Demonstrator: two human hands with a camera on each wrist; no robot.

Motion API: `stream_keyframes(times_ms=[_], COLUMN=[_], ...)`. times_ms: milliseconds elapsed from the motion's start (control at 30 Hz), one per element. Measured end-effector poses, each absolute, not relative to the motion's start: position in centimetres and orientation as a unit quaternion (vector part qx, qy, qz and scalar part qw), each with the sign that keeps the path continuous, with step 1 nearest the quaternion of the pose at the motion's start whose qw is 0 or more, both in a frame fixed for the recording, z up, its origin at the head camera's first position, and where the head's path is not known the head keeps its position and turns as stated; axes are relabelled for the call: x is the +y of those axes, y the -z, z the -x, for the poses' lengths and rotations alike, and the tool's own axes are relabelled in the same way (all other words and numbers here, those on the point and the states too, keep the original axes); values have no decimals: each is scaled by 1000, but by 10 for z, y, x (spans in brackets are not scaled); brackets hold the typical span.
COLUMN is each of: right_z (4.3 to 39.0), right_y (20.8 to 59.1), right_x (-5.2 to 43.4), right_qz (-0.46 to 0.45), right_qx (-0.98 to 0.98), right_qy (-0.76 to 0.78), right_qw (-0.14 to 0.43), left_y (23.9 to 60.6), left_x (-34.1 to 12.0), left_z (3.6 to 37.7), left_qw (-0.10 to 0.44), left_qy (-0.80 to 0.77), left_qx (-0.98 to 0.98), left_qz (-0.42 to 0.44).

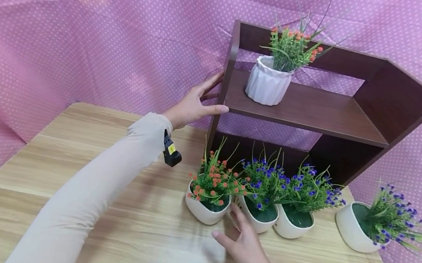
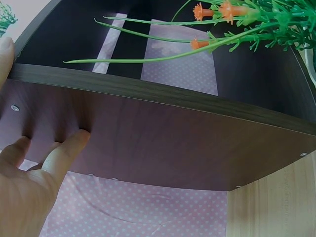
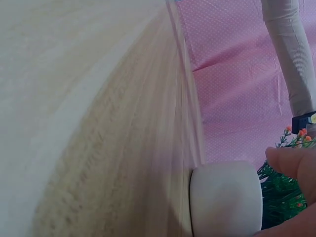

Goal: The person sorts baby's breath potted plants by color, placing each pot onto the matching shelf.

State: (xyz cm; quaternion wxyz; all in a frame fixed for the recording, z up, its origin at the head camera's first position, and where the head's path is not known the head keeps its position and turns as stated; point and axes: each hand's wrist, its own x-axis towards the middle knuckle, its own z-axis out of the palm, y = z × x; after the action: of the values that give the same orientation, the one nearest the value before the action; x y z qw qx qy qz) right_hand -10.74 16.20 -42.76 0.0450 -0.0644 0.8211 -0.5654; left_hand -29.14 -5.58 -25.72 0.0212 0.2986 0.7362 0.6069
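Note:
A dark brown two-tier shelf (image 1: 323, 108) stands at the back. My left hand (image 1: 194, 103) holds its left side panel (image 2: 163, 133): fingertips press the outer face, and the thumb lies over the front edge. On the upper board a ribbed white pot (image 1: 268, 83) holds orange flowers. My right hand (image 1: 248, 247) is low over the table, thumb and fingers spread. Its fingertips are right between a white pot of orange flowers (image 1: 206, 210) and a white pot of blue flowers (image 1: 262, 224). The right wrist view shows a white pot (image 3: 227, 197) beside the thumb.
Another white pot of blue flowers (image 1: 295, 227) stands at the right end of the row. Farther right, a tilted white pot of blue flowers (image 1: 357, 233) is near the edge of the wooden table (image 1: 135, 230). A pink dotted cloth (image 1: 127, 33) hangs behind.

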Motion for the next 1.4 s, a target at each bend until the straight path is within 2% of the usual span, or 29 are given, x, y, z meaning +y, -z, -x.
stream_keyframes(times_ms=[533, 900, 1400], right_z=[114, 126, 139], right_y=[434, 446, 454], right_x=[156, 147, 127], right_qz=[68, 69, 31], right_qx=[815, 752, 762], right_qy=[574, 654, 646], right_qw=[29, 33, -8], left_y=[260, 261, 260], left_x=[-56, -55, -55], left_z=[294, 295, 296], left_qw=[18, 18, 17], left_qy=[-613, -613, -615], left_qx=[731, 730, 729], left_qz=[-297, -301, -301])
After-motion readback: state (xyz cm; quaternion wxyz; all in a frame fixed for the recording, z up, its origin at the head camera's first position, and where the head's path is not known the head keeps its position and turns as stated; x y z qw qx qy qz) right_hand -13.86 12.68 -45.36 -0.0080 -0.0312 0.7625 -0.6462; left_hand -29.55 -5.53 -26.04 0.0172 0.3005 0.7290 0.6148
